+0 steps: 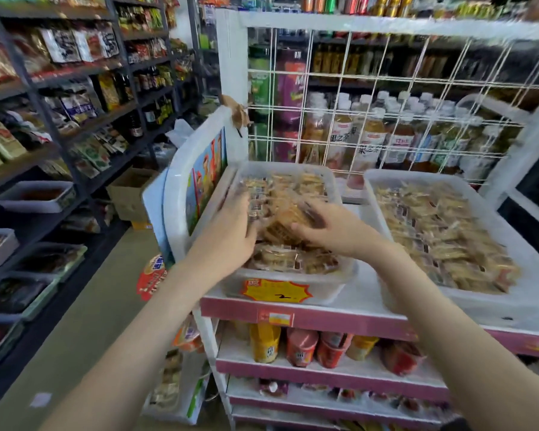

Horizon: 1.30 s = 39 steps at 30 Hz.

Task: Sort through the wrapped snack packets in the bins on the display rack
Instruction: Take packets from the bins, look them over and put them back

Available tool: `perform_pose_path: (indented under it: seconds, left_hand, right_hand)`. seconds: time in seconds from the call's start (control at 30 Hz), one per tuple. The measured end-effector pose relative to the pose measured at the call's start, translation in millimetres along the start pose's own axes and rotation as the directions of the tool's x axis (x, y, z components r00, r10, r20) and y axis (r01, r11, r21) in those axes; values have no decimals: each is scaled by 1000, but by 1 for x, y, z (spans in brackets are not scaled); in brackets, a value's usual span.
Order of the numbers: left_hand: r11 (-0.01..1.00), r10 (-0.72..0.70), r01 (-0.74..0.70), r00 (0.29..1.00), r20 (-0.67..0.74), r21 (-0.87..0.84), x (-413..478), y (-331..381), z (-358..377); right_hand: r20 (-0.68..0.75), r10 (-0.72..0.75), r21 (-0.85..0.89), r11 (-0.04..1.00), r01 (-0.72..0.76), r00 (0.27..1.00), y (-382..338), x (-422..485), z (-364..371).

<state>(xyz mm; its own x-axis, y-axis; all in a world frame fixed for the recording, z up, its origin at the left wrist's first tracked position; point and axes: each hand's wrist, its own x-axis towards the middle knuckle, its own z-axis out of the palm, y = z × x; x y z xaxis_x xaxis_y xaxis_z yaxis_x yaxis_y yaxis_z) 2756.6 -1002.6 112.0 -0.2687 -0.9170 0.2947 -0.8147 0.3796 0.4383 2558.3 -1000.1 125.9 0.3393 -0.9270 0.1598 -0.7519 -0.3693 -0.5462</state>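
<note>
Gripping a raised snack packet (288, 217) above the left bin (280, 166), the right hand (333, 228) curls its fingers over it; the left hand (231, 222) touches its left side, grasp state indiscernible.

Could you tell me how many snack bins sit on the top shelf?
2: a left-side white plastic bin under the left hand and right hand; a right-side white plastic bin beside it.
</note>
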Motion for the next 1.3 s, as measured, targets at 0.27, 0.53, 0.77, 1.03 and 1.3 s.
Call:
perform_pose_path:
  seconds: [0.27, 0.53, 0.77, 1.03, 1.3]
  left_hand:
    - [945, -27, -93, 933, 359, 315, 11, -5, 2]
    - [875, -236, -18, 855, 461, 483, 13, -8, 5]
    - [933, -193, 80, 935, 298, 352, 17, 0, 9]
    - [875, -242, 38, 898, 367, 483, 20, -1, 19]
    - [871, -258, 37, 882, 393, 490, 20, -1, 17]
  right_hand:
    - [25, -17, -55, 998, 18, 1000, 10, 6, -9]
    - [344, 67, -425, 900, 92, 937, 6, 16, 15]
    - [331, 70, -325, 945, 44, 941, 2, 26, 15]
    - [-30, -39, -81, 996, 37, 999, 17, 39, 17]
    - [119, 43, -289, 957, -7, 992, 16, 57, 17]
